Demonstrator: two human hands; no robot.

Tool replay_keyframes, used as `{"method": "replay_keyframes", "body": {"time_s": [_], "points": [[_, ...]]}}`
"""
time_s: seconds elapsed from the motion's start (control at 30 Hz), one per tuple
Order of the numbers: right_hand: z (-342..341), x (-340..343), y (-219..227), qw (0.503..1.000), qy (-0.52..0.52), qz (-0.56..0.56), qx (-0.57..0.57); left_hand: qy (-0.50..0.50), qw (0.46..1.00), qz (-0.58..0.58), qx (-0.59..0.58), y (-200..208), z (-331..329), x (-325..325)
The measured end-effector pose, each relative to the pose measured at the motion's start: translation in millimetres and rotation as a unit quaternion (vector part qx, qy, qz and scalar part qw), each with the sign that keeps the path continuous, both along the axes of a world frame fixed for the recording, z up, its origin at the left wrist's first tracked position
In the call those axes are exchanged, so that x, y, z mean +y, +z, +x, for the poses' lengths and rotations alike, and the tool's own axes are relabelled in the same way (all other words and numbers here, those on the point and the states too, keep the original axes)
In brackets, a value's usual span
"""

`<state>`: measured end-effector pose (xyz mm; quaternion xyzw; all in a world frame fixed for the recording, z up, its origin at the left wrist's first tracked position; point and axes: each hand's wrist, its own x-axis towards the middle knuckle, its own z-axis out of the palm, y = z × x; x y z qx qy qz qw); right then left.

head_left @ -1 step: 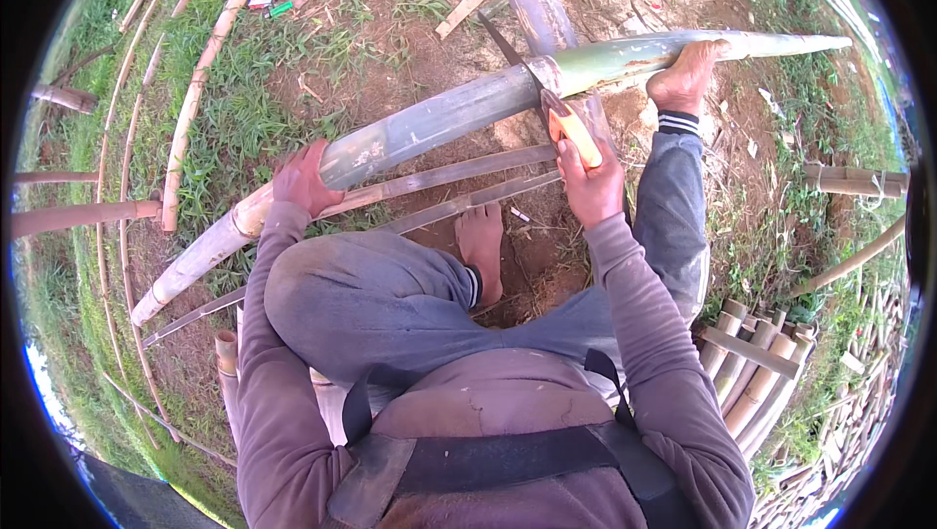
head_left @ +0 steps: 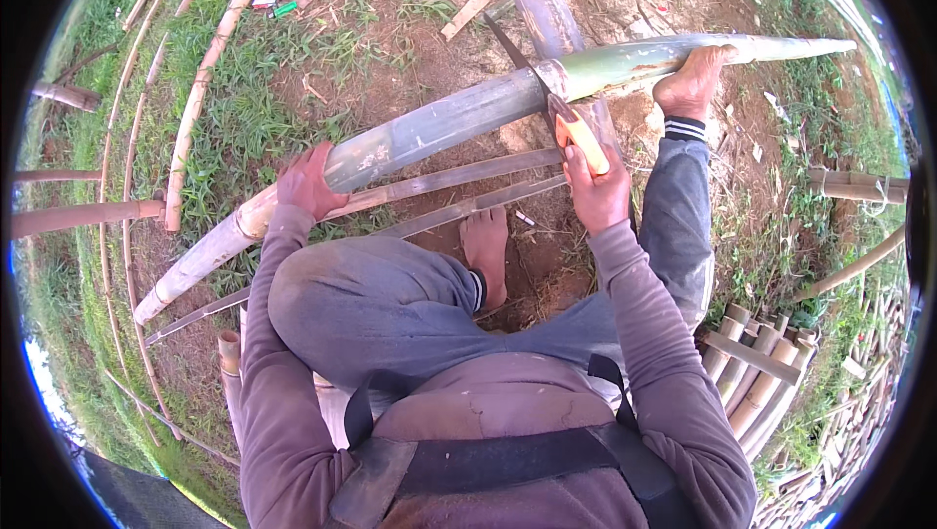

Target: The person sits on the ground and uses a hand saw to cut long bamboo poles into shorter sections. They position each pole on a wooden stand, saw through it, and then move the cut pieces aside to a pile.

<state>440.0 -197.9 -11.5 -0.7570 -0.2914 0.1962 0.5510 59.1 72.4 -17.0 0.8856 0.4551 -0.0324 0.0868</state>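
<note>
A long green-grey bamboo pole (head_left: 449,117) lies slantwise in front of me, its thin end at the far right. My left hand (head_left: 310,183) is wrapped over the pole's left part, the fingers closed on it. In my right hand (head_left: 597,189) is the orange handle of a hand saw (head_left: 519,57). The saw's dark blade lies across the pole close to a joint. How deep the blade sits in the bamboo I cannot tell. My bare right foot (head_left: 688,85) presses on the pole to the right of the blade.
A short thick bamboo piece (head_left: 543,7) reaches under the pole near the saw. Two split strips (head_left: 449,178) run below the pole. Cut bamboo lengths (head_left: 761,373) stand at the lower right, beside a heap of scraps (head_left: 839,461). A bamboo rail (head_left: 200,90) stretches along the left.
My right hand and the saw have come slightly toward me and to the right. The view has shifted a little; my left hand keeps its place on the pole.
</note>
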Motion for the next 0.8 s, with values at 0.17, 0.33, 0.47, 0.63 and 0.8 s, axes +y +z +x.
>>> {"method": "replay_keyframes", "body": {"time_s": [0.17, 0.33, 0.47, 0.63, 0.8], "points": [[11.8, -12.1, -16.8, 1.0, 0.008, 0.018, -0.015, 0.009, 0.999, -0.032, 0.014, 1.9, 10.3, 6.0], [-8.0, -19.7, -16.9, 0.999, -0.018, 0.023, 0.023, -0.068, 0.997, -0.033, 0.008, 22.7, 35.8, 6.5], [-5.9, -9.0, 5.2, 0.999, -0.006, -0.003, 0.035, -0.147, 0.986, -0.003, -0.078, 39.8, 113.4, -13.0], [5.5, 21.8, 43.3, 0.997, -0.004, -0.053, -0.06, -0.11, 0.986, -0.119, 0.049, 41.8, 186.2, -17.6], [-2.4, -13.6, 49.6, 0.99, -0.04, -0.04, -0.126, -0.122, 0.985, -0.12, 0.002, 22.2, 191.1, -13.5]]}}
